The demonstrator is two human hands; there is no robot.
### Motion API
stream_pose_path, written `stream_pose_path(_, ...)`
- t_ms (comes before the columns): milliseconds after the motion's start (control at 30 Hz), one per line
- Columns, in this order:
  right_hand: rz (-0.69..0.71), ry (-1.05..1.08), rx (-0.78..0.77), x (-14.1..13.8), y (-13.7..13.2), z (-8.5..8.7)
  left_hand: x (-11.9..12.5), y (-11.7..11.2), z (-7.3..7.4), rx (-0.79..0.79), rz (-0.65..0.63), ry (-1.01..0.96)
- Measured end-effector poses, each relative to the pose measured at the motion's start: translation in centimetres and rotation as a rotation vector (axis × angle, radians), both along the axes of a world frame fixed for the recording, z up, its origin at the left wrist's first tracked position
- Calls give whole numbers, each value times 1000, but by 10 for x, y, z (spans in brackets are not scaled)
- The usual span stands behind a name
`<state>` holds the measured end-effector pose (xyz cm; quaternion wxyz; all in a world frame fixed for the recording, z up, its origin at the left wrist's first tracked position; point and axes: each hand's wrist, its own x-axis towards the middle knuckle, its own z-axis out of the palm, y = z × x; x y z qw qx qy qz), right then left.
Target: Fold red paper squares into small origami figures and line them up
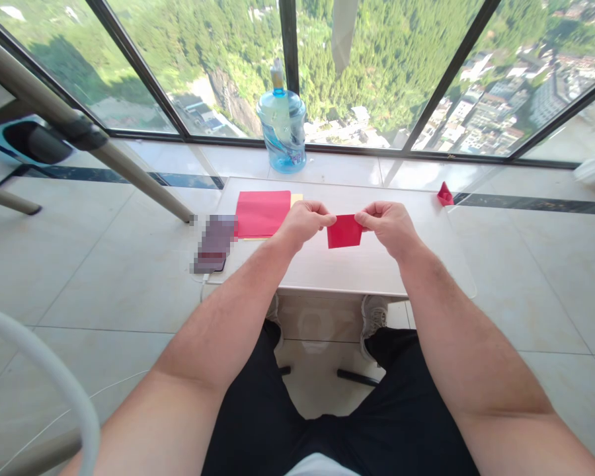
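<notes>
My left fingers point(329, 219) and right fingers point(363, 219) each pinch an upper corner of the red paper point(344, 233), seemingly to keep it taut | paper held over the worktop point(297, 274), square before me | larger red sheets point(262, 213) lie left, presumably within reach but clear of my work

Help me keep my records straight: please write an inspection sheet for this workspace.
Surface: low white table.
Job's things: small red piece, held above the table; red sheets on its left, yellow paper showing at their edge; folded red piece at the far right corner.
Clutter: phone-like device, blurred, at the left edge.
Hands: left hand and right hand each grip the small red piece near an upper corner.
Cables: white cable at the device; thin cord on the floor.
Surroundings: blue water jug before windows.
</notes>
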<state>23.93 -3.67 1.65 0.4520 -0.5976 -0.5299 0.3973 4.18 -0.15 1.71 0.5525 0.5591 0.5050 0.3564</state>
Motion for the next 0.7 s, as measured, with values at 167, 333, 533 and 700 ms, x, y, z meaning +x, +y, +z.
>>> stream_pose_path(167,54,-198,-51,2,-4,10,-10,1,3,-13,-217,153)
stream_pose_path(333,147,-234,-108,1,-4,11,-16,-2,12,-9,-408,322)
stream_pose_path(533,-114,280,39,-5,3,0,-5,3,1,-154,63,-109)
stream_pose_path(700,-6,255,76,-13,1,-4,5,6,-12,-437,354,-555)
